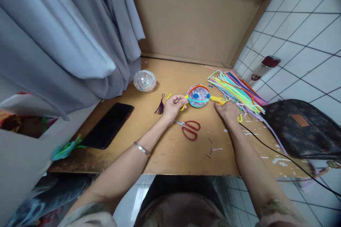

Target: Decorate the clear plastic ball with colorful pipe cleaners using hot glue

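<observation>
A clear ball with blue dots and red, orange and turquoise pipe-cleaner strips around it sits on the table between my hands. At its left side, my left hand pinches a short yellow pipe cleaner against or close to it. My right hand is wrapped round a yellow hot glue gun, its nozzle pointing at the ball's right side. Whether the nozzle touches is unclear. Red-handled scissors lie just below the ball. A dark purple tassel rests left of my left hand.
Loose coloured pipe cleaners are piled at right, beside a dark patterned bag and a red-capped bottle. A black cord crosses the table's right. Another clear ball and a phone lie left. Cardboard stands behind.
</observation>
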`<state>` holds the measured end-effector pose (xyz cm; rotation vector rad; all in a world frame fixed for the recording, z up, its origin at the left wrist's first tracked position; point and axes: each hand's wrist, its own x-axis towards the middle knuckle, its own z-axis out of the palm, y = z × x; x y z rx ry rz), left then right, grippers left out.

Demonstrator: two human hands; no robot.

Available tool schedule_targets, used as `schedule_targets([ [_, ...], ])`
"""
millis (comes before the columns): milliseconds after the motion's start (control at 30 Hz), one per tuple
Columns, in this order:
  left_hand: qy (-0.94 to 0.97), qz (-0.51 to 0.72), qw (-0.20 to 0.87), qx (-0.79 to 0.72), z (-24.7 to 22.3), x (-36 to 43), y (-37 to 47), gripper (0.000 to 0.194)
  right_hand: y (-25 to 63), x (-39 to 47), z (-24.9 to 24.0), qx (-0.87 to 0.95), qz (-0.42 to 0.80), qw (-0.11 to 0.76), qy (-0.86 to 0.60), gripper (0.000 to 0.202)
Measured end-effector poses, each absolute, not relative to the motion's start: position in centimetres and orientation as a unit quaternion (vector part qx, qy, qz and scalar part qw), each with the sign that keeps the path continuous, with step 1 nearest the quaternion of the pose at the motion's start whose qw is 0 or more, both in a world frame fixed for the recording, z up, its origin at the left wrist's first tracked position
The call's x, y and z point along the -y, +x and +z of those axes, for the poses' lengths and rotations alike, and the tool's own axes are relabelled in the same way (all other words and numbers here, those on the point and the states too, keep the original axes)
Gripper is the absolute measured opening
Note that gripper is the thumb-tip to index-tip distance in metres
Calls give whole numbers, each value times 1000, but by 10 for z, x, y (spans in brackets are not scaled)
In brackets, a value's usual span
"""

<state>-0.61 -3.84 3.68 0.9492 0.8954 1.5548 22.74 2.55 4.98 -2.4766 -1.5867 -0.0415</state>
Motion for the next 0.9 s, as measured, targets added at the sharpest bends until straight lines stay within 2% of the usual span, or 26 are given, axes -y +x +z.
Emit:
schedule_targets([
  [300, 407, 619, 569, -357, 38, 44, -2, 58, 235, -18, 44, 499, -17, 213, -840, 55],
  [467, 398, 607, 594, -348, 41, 46, -3, 47, 239, -18, 50, 469, -29, 333, -818, 51],
  [667, 408, 616, 574, -354, 40, 47, -2, 44, 233, -18, 53, 482, -68, 489, -724, 34],
  [900, 413, 632, 535, -379, 37, 45, 0, 47, 196, 6, 44, 625, -114, 520, -571, 25],
])
